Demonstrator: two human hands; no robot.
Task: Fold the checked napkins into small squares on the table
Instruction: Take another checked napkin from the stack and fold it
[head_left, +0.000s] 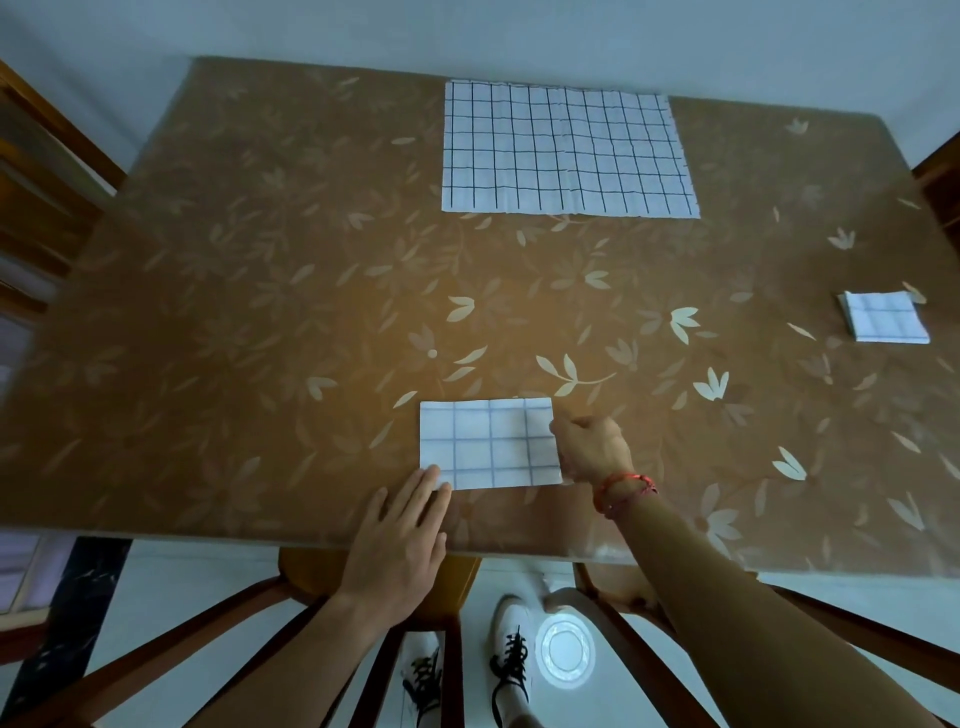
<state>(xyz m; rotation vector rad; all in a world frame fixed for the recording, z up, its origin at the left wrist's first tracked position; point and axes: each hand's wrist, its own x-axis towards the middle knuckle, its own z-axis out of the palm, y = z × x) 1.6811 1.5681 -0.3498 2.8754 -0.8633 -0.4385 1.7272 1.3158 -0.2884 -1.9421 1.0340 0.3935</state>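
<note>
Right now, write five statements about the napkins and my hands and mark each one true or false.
1. The left hand lies flat, its fingertips on the near left corner of the partly folded napkin. True.
2. The right hand rests idle on bare table. False: its curled fingers hold the partly folded napkin's right edge.
3. The large napkin lies spread open at the far side. True.
4. The small folded square sits at the left edge. False: it lies near the right edge.
5. The partly folded napkin overlaps the large napkin. False: bare table separates them.
</note>
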